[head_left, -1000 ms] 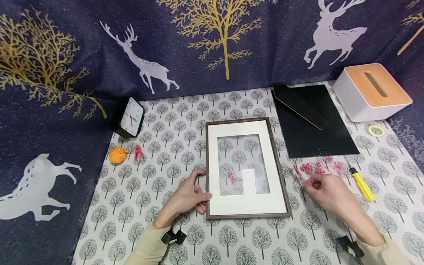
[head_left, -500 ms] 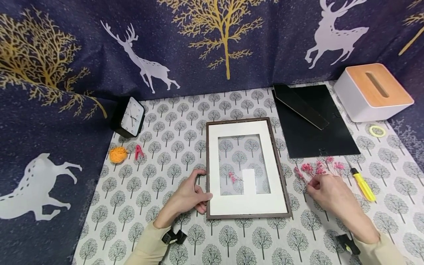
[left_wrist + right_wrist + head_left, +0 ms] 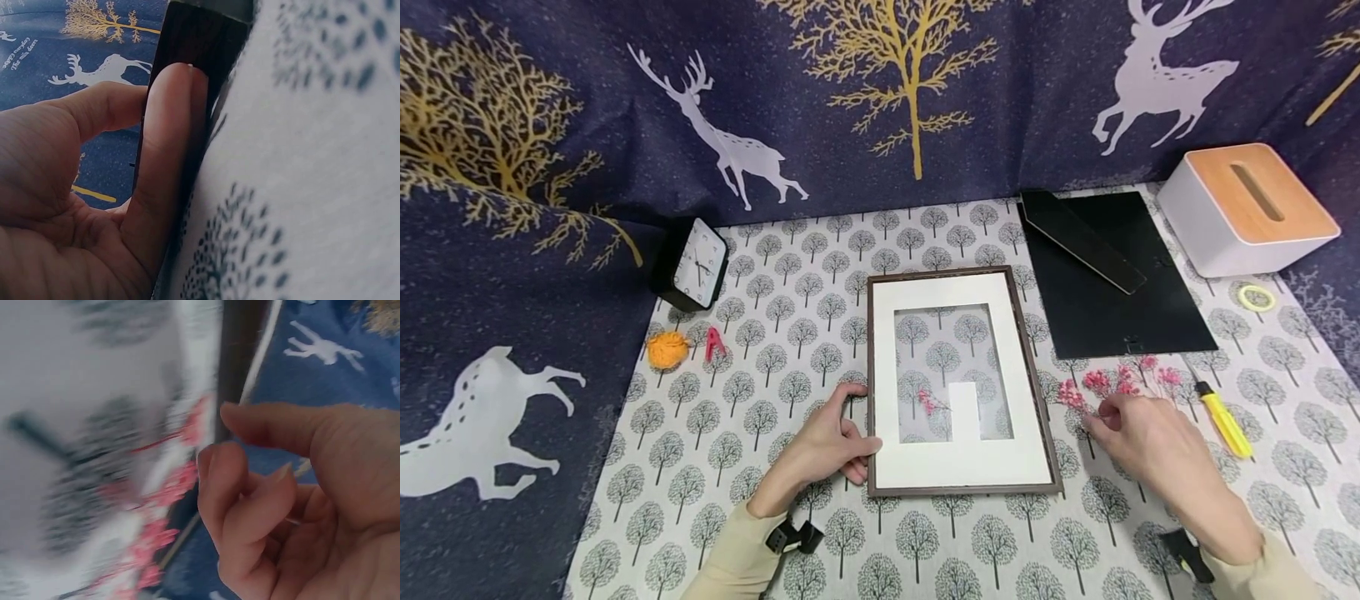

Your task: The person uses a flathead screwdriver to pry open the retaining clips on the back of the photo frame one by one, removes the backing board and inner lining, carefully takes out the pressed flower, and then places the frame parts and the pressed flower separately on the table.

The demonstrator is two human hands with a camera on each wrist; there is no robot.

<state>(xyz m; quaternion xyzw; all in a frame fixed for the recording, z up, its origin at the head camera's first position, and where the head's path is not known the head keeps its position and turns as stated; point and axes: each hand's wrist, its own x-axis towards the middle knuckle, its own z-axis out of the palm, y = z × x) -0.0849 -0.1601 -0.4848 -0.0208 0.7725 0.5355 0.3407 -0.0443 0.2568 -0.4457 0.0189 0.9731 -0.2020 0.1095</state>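
Note:
My left hand [image 3: 826, 437] grips the left edge of a brown picture frame [image 3: 869, 350], thumb on top; in the left wrist view the thumb [image 3: 165, 131] presses along its dark side. Inside the frame are a white mat [image 3: 917, 467] with a cut-out window, a small pink flower sprig [image 3: 927, 402] and a white rectangle [image 3: 964, 408]. To the right, my right hand [image 3: 1150, 437] pinches a pink dried flower sprig [image 3: 1070, 394] by its thin stem, with thumb and curled index finger; the exact contact is blurred in the right wrist view. More pink flowers [image 3: 1123, 380] lie just beyond that hand.
A black backing board [image 3: 1120, 325] with its stand lies behind the flowers. Nearby are a yellow cutter [image 3: 1225, 423], a tape roll [image 3: 1257, 297] and a tissue box [image 3: 1202, 225]. At left are a clock [image 3: 700, 265], orange yarn [image 3: 667, 350] and a red letter A [image 3: 713, 342].
The sprig at my right fingertips has turned, its pink head now looking wider. My right hand shifts slightly right, then back left. My left hand and the picture frame hold still.

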